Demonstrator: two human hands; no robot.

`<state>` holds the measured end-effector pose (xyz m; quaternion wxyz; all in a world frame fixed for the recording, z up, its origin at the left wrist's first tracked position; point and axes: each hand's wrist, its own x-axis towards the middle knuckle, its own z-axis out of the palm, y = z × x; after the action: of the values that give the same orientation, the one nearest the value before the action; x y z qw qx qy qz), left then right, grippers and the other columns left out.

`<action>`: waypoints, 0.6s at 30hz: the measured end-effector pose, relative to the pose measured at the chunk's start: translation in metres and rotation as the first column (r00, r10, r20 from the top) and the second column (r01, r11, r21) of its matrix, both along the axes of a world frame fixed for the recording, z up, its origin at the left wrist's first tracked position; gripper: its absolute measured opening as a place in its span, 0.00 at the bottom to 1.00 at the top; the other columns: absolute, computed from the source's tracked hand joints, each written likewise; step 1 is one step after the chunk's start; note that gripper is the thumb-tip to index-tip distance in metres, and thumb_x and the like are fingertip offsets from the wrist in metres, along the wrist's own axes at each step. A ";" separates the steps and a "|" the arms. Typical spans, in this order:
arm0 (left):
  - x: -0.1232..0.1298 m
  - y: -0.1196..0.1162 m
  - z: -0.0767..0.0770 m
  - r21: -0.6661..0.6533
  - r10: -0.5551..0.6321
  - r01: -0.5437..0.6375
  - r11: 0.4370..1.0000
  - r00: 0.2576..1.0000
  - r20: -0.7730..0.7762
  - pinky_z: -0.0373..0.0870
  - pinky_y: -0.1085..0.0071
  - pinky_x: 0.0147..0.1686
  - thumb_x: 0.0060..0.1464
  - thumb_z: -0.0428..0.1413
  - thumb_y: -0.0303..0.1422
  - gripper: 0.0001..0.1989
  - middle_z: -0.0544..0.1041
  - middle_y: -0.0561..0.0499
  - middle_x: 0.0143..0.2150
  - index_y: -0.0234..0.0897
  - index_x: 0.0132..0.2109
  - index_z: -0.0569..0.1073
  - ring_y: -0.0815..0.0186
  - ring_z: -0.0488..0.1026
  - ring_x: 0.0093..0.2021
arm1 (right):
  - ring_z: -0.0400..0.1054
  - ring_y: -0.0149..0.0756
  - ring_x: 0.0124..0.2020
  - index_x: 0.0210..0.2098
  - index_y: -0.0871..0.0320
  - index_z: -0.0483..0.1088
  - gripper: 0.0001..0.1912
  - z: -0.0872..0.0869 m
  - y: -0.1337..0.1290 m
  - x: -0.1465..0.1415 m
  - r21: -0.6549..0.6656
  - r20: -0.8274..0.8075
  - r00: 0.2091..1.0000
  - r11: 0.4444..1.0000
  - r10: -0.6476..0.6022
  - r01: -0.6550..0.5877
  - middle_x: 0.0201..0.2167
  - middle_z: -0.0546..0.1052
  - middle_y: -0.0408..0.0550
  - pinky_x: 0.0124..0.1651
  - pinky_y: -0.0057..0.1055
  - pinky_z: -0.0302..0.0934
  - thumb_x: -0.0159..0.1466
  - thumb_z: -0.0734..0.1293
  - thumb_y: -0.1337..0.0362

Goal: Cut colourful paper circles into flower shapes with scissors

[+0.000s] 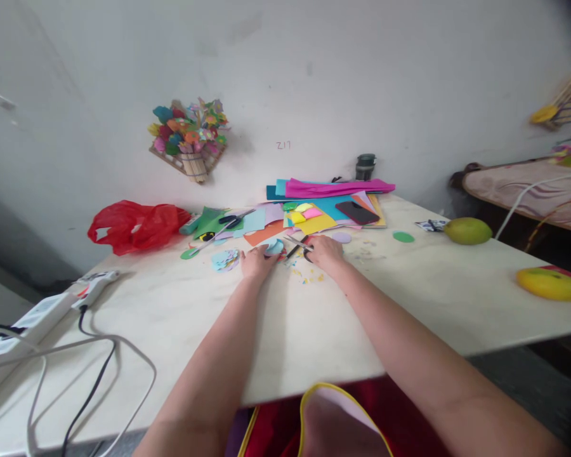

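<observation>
My right hand [326,251] is closed round a pair of scissors [295,244], whose blades point left toward my other hand. A dark pen-like stick [295,249] lies by the blades. My left hand [257,261] is closed on a light blue paper piece [275,247] at the table's middle. Just left of it lies a pile of light blue paper cutouts [225,259]. Small yellow and blue paper scraps [309,277] are scattered below the scissors. A lilac paper disc [341,237] lies beyond my right hand.
Coloured paper sheets [254,219], a dark phone [358,212] and black-handled scissors [233,220] lie behind my hands. A red plastic bag [137,225] and power strip [33,320] with cables are left. A green mango [468,231] and yellow fruit [549,284] lie right.
</observation>
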<state>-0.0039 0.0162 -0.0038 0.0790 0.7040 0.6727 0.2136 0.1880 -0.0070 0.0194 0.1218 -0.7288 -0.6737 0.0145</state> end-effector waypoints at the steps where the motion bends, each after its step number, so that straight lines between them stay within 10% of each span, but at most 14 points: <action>1: -0.001 0.001 0.000 0.004 0.001 -0.001 1.000 1.000 0.002 0.45 0.53 0.69 0.59 0.56 0.47 0.25 0.79 0.42 0.56 0.42 0.60 0.74 0.53 0.71 0.61 | 0.74 0.45 0.51 0.47 0.55 0.80 0.15 0.000 0.000 -0.001 0.001 0.005 1.000 1.000 -0.003 0.003 0.49 0.81 0.56 0.48 0.35 0.66 0.63 0.67 0.61; 18: 0.001 -0.001 0.003 0.042 0.029 -0.025 0.999 0.996 -0.083 0.60 0.62 0.60 0.64 0.49 0.33 0.18 0.80 0.45 0.55 0.46 0.54 0.80 0.56 0.74 0.58 | 0.73 0.43 0.53 0.47 0.52 0.80 0.14 0.000 0.001 -0.009 0.024 -0.076 0.995 0.998 0.064 -0.062 0.53 0.78 0.54 0.49 0.32 0.66 0.62 0.71 0.61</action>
<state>-0.0027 0.0151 -0.0006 0.0337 0.7046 0.6804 0.1986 0.1792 -0.0056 0.0196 0.1550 -0.7046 -0.6913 0.0392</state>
